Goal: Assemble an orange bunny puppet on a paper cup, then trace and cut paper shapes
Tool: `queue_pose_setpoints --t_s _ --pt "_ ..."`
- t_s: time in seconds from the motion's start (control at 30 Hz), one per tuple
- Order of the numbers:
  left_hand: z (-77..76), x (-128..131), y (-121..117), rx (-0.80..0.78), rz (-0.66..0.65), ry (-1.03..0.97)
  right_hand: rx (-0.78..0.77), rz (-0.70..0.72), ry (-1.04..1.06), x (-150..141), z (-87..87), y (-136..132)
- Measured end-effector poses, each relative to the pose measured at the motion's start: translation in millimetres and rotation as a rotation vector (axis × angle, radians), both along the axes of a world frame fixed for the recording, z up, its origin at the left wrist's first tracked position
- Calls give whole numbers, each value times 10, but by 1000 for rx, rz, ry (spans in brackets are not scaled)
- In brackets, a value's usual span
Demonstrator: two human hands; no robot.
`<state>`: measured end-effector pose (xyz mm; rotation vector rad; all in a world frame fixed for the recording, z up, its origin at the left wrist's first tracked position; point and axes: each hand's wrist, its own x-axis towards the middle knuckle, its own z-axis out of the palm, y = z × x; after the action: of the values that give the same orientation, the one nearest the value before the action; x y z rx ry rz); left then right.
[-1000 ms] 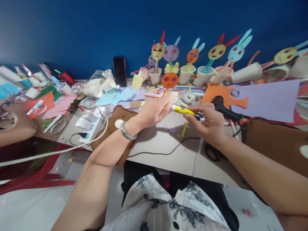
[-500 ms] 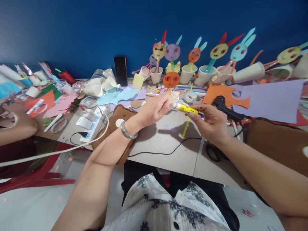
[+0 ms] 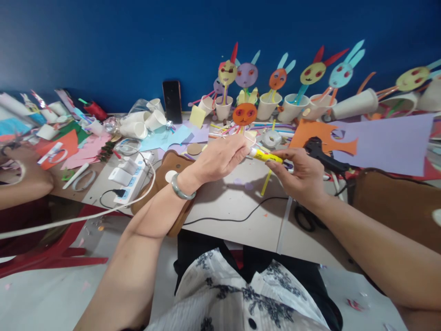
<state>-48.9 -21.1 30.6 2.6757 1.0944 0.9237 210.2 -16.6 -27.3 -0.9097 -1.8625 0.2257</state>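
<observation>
My right hand (image 3: 300, 176) grips a yellow glue stick (image 3: 266, 156), its tip pointing left toward my left hand (image 3: 220, 158). My left hand is closed around a thin stick that carries an orange paper face (image 3: 244, 114) above my fingers; a small paper cup (image 3: 250, 138) shows just behind them. Both hands hover over the pale table (image 3: 227, 202), fingertips nearly touching at the glue tip. A green bangle (image 3: 181, 189) circles my left wrist. A yellow straw (image 3: 266, 183) lies on the table under my hands.
A row of paper cups holding paper bunny faces (image 3: 312, 73) lines the blue wall. A black glue gun (image 3: 324, 156) lies right of my hand beside orange paper (image 3: 320, 133) and lilac paper (image 3: 386, 142). A power strip (image 3: 129, 177), phone (image 3: 172, 101) and loose cups (image 3: 138, 124) sit left. Another person's arm (image 3: 20, 181) is far left.
The glue stick's tip has moved closer to my left hand, and my right hand has slid a little left along it. My left hand has barely moved.
</observation>
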Motion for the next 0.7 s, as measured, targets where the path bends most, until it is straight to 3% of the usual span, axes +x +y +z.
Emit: queue_pose_setpoints --t_s 0.23,0.53,0.7 --pt "-68 27 2 33 19 33 -55 -13 -36 -22 34 -13" --pt "-95 -8 58 59 33 -12 -232 70 86 6 -42 -12" --pt "-71 -50 96 22 30 11 -235 81 132 -20 -1 -38"
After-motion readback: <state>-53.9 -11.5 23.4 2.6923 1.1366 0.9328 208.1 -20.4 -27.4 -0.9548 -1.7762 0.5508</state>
